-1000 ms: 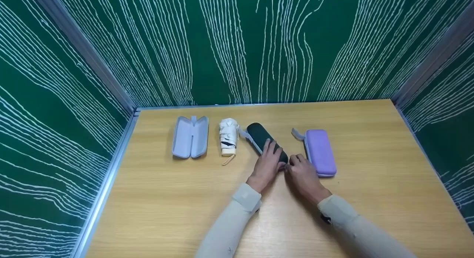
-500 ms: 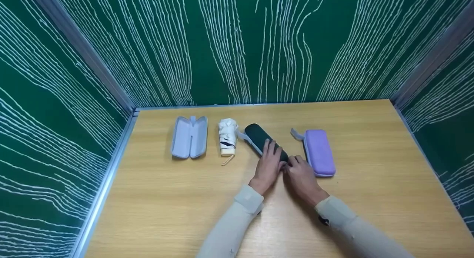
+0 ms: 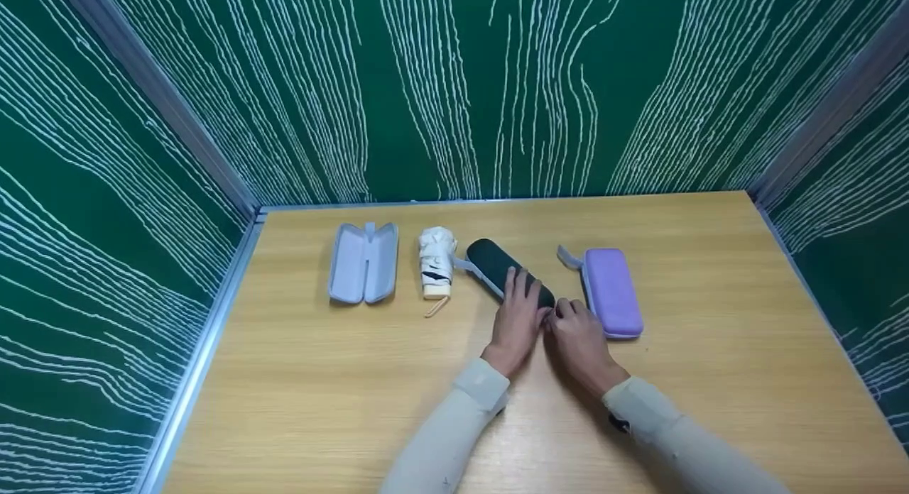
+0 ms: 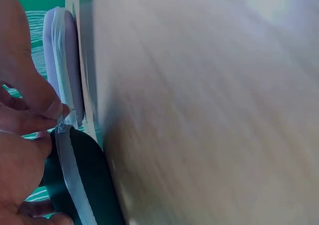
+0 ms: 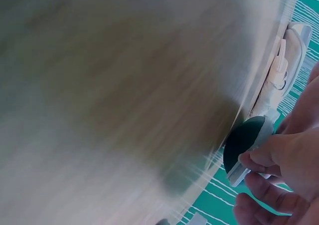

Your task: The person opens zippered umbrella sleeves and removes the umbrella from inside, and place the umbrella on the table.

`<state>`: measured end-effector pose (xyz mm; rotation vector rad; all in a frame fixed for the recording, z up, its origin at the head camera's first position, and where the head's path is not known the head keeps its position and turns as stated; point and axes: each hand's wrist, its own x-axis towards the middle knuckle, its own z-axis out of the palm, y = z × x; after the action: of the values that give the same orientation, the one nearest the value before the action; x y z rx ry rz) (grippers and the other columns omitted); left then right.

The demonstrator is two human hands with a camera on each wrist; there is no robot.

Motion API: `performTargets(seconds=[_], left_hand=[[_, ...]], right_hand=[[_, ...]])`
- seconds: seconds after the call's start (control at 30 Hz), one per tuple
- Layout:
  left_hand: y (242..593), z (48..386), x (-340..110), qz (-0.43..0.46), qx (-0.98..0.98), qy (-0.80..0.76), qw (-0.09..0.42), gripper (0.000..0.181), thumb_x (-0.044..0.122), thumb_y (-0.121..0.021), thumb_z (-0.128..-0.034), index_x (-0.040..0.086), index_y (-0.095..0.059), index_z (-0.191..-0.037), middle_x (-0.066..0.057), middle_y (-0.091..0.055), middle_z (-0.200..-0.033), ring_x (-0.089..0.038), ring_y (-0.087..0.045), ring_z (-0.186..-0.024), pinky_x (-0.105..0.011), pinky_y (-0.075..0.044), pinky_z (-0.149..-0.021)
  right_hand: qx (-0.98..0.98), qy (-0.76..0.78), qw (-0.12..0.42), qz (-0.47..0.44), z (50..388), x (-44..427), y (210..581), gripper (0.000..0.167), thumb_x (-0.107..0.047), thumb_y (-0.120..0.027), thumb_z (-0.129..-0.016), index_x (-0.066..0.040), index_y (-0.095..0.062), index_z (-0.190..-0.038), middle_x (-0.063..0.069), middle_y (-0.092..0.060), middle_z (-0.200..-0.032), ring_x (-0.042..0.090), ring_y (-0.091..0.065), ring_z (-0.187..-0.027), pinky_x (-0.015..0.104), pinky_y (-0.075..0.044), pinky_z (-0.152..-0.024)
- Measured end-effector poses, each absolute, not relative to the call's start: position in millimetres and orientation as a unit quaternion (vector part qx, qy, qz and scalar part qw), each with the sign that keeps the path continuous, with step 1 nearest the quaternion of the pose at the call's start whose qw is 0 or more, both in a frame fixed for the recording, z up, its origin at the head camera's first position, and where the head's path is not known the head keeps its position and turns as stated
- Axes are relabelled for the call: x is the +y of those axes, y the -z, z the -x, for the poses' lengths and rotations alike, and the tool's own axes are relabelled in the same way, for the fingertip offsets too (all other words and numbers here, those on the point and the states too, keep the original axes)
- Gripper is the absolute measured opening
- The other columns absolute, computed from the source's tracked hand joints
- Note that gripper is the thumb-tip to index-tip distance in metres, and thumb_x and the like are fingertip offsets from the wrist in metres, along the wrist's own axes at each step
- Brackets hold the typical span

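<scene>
A dark green zippered case [image 3: 497, 261] lies slantwise on the table in the head view. My left hand [image 3: 517, 325] holds its near end, fingers across the top and thumb by the end. At that same end my right hand [image 3: 581, 339] pinches the zipper pull [image 4: 62, 127] between thumb and forefinger, seen close up in the left wrist view. Along the case's side runs a grey zipper [image 4: 74, 180], shut where it shows. A pale strap [image 3: 464, 265] sticks out at the far end. How much of the zipper lies under my hands is hidden.
Just right of my right hand lies a purple case [image 3: 615, 292] with a grey strap. To the left are a folded white umbrella [image 3: 436, 260] with a wrist loop and an opened pale grey case [image 3: 348, 263]. Green, white-lined walls surround the wooden table [image 3: 319, 409].
The green case's far end has shifted slightly left and nearer to me, its strap now close to the umbrella. Both hands stay at the near end with only small movements.
</scene>
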<state>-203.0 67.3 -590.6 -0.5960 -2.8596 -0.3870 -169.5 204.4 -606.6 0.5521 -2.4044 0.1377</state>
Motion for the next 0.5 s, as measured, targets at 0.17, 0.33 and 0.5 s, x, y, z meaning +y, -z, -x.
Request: performTargets(seconds=[0.17, 0.33, 0.5], left_hand=[[579.8, 209.7, 56.4, 0.222, -0.969, 0.098, 0.052, 0.051, 0.040, -0.064, -0.1057, 0.017, -0.059, -0.151, -0.012, -0.047, -0.162, -0.032, -0.038, -0.155, -0.038, -0.054, -0.107], [568.6, 222.1, 43.4, 0.265, -0.963, 0.018, 0.032, 0.053, 0.045, -0.061, -0.1060, 0.021, -0.057, -0.153, -0.008, -0.051, -0.160, -0.030, -0.043, -0.151, -0.040, -0.036, -0.123], [563.4, 230.1, 32.2, 0.273, -0.962, 0.014, 0.024, 0.049, 0.039, -0.065, -0.1052, 0.022, -0.059, -0.151, -0.008, -0.052, -0.156, -0.031, -0.044, -0.149, -0.045, -0.034, -0.125]], right_hand=[[-0.928, -0.033, 0.308, -0.208, 168.2, 208.0, 605.5, 0.010, 0.001, -0.081, -0.082, 0.005, -0.076, -0.089, 0.018, -0.062, -0.087, 0.035, -0.062, -0.076, 0.044, -0.056, -0.060], [-0.935, -0.028, 0.293, -0.199, 167.1, 213.2, 603.8, 0.007, 0.005, -0.077, -0.084, 0.007, -0.077, -0.091, 0.019, -0.063, -0.087, 0.036, -0.062, -0.078, 0.045, -0.056, -0.061], [-0.946, -0.028, 0.267, -0.181, 165.5, 218.2, 599.9, 0.010, 0.010, -0.074, -0.086, 0.008, -0.077, -0.095, 0.022, -0.064, -0.090, 0.038, -0.062, -0.083, 0.049, -0.056, -0.066]])
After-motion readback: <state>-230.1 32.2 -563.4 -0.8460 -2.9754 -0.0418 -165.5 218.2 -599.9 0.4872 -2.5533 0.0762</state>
